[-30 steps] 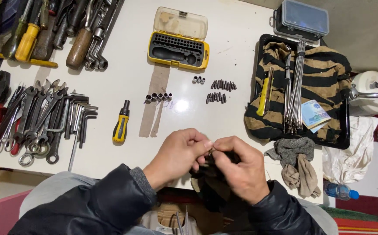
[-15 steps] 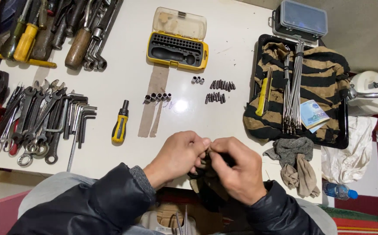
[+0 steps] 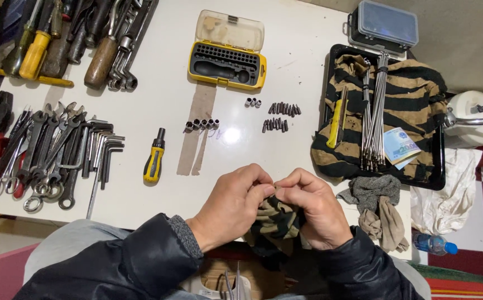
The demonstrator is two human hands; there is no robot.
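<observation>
My left hand (image 3: 234,206) and my right hand (image 3: 314,209) meet at the near edge of the white table (image 3: 158,83), fingertips pinched together. Both grip a striped black-and-tan cloth (image 3: 274,222) that bunches between the palms; whatever small part sits inside the fingertips is hidden. Just beyond the hands lie two rows of small dark screwdriver bits (image 3: 279,115), a row of small sockets (image 3: 202,123) and a short yellow-and-black screwdriver handle (image 3: 154,158).
An open yellow bit case (image 3: 227,55) stands at the back. Wrenches and hex keys (image 3: 58,150) lie at left, with larger tools (image 3: 74,39) above. At right, a black tray (image 3: 439,166) holds a striped cloth and thin rods (image 3: 374,111). Grey rags (image 3: 377,205) lie beside my right hand.
The hands stay together at the table's near edge with small finger movements; more of the striped cloth shows between them now.
</observation>
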